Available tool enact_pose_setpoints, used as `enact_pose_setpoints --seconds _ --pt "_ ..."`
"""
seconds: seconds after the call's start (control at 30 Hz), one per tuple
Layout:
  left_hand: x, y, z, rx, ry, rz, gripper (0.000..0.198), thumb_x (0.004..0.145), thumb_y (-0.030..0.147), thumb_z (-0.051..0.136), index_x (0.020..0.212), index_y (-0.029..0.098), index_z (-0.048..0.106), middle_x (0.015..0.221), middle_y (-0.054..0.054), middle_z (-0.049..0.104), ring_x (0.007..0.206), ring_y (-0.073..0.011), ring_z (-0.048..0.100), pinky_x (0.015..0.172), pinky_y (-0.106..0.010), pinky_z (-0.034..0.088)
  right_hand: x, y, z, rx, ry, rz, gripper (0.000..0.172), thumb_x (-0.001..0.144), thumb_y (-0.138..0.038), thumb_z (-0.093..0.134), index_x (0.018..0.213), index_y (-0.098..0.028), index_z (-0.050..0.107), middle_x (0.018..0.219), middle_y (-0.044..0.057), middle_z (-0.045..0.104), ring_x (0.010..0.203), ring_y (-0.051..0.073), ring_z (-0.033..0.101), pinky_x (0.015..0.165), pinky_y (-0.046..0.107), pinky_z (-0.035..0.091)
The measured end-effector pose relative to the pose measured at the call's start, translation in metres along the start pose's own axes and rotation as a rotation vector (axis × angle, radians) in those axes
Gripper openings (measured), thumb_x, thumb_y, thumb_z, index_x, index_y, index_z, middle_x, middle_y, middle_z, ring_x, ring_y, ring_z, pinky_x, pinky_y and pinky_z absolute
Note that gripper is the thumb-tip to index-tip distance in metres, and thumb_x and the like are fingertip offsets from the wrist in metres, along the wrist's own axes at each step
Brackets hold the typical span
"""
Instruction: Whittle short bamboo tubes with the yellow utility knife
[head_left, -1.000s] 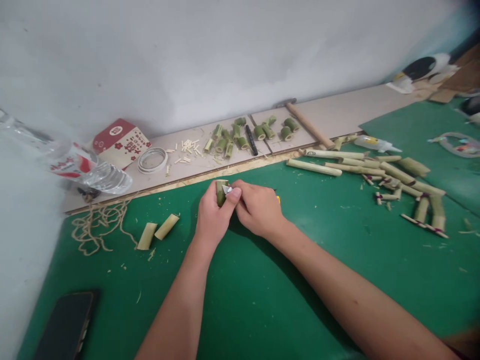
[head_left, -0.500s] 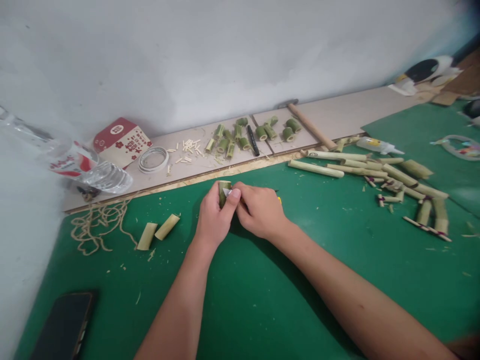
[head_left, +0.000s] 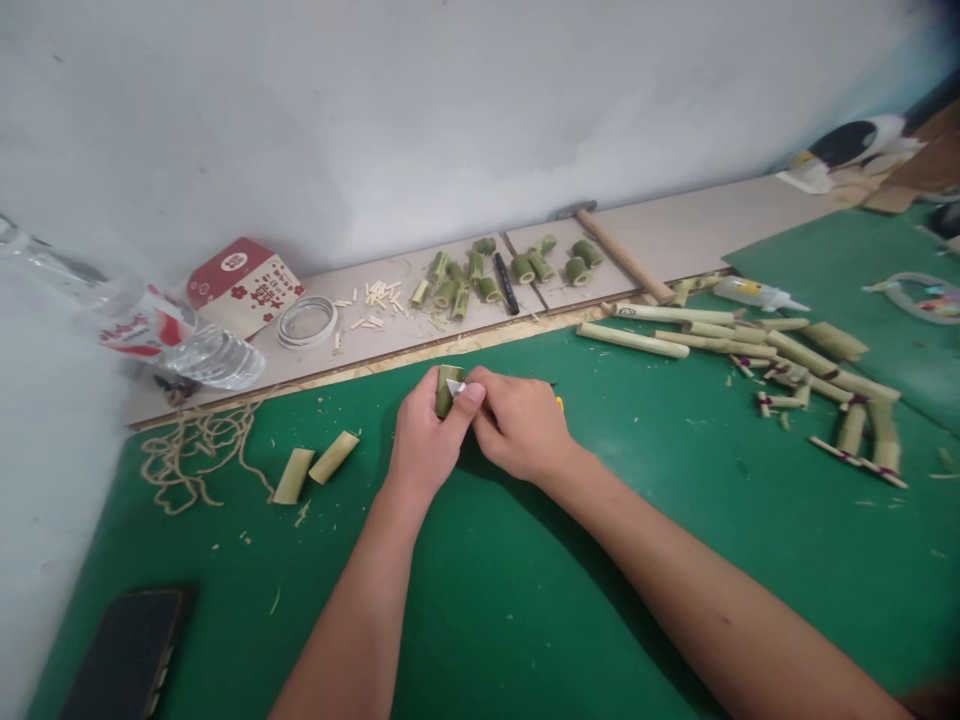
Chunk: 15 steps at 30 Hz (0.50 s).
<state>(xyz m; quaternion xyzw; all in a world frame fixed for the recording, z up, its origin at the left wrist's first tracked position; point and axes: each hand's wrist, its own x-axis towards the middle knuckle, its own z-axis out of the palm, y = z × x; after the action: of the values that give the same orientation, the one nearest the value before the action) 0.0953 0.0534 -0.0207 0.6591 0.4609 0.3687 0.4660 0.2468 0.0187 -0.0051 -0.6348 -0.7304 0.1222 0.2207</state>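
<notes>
Watching remotely, I have my left hand (head_left: 425, 425) grasping a bamboo piece (head_left: 444, 399) at centre, my right hand (head_left: 521, 420) clenched round a knife (head_left: 454, 387) against it; this cut seems unfinished, while two pieces (head_left: 293, 476) at left look already split

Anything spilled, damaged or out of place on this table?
Mildly: the string lies in a loose tangle at the left, and shavings litter the green table, though the blade at the bamboo piece likely explains those. The bottle looks tilted, perhaps from lens distortion. No spill shows.
</notes>
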Motion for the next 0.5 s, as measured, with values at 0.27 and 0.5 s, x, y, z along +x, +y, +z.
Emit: enact_pose_setpoints --seconds 0.27,0.5 --pt "0.0028 -0.0018 -0.0009 0.026 0.006 -0.03 0.063 0.091 0.082 0.067 0.082 0.02 0.058 0.068 0.004 0.054 0.065 -0.0138 0.045 0.061 -0.029 0.034 0.0007 0.0024 0.0016 -0.03 0.02 0.018 0.032 0.103 -0.036 0.04 0.103 -0.019 0.067 0.087 0.009 0.077 0.069 0.021 0.062 0.063 0.033 0.023" --pt "0.0026 -0.0019 0.0003 0.041 0.021 -0.03 0.063 0.092 0.081 0.067 0.078 0.021 0.054 0.066 0.005 0.048 0.065 -0.0134 0.041 0.061 -0.029 0.031 0.0005 0.0028 0.0026 -0.02 0.065 0.019 0.032 0.102 -0.035 0.04 0.104 -0.019 0.068 0.087 0.009 0.077 0.072 0.022 0.063 0.064 0.033 0.026"
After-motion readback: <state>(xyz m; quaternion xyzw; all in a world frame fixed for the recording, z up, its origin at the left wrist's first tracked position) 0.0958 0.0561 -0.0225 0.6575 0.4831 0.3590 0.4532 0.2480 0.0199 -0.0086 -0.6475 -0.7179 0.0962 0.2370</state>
